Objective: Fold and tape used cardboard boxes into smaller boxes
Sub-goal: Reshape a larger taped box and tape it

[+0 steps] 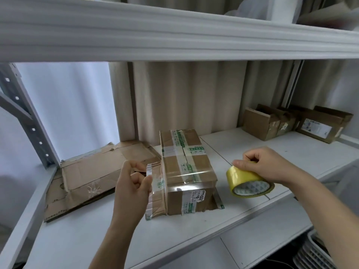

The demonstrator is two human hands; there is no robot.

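On the white shelf (242, 144), I am seeing the box (186, 171) sitting near the front edge, closed and wrapped with clear and green-printed tape. My left hand (134, 183) is hanging at the box's left side, its fingers curled and pinching the loose end of a clear tape strip (155, 183) that is running over the box's top front edge. My right hand (266, 166) is hovering just right of the box, fingers and thumb curled round the yellow tape roll (250, 183), which is tilting with its core facing me. Flattened cardboard (93, 175) is lying on the shelf to the left, partly behind the box. Three more boxes (291, 123) are standing at the back right, well apart from my hands. A white basket (314, 253) is showing below the shelf at the lower right.
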